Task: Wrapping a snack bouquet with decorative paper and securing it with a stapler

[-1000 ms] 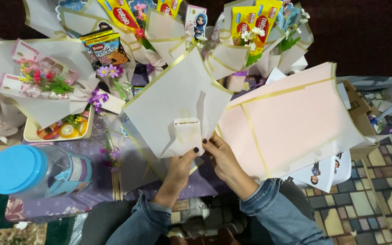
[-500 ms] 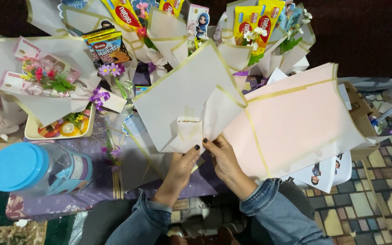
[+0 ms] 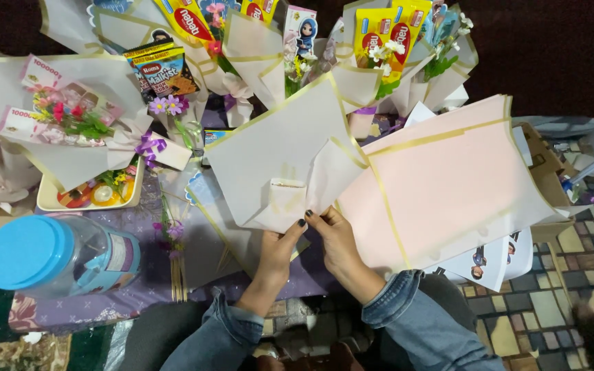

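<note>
My left hand (image 3: 280,251) and my right hand (image 3: 331,237) meet at the bottom corner of a white wrapping sheet with gold edges (image 3: 276,148). Both pinch it where its sides fold inward into a cone. A small folded flap (image 3: 287,192) sits just above my left thumb. A stack of pale pink gold-edged sheets (image 3: 448,182) lies right of my right hand. My fingernails are dark and both sleeves are denim.
Finished snack and flower bouquets (image 3: 386,48) line the back. A money-and-flower bouquet (image 3: 63,124) lies at left over a yellow tray (image 3: 49,200). A clear jar with a blue lid (image 3: 42,254) stands at front left. Wooden skewers (image 3: 177,275) rest on the purple cloth.
The right side of the white sheet has been folded further in over the middle. My hands stay at its bottom corner.
</note>
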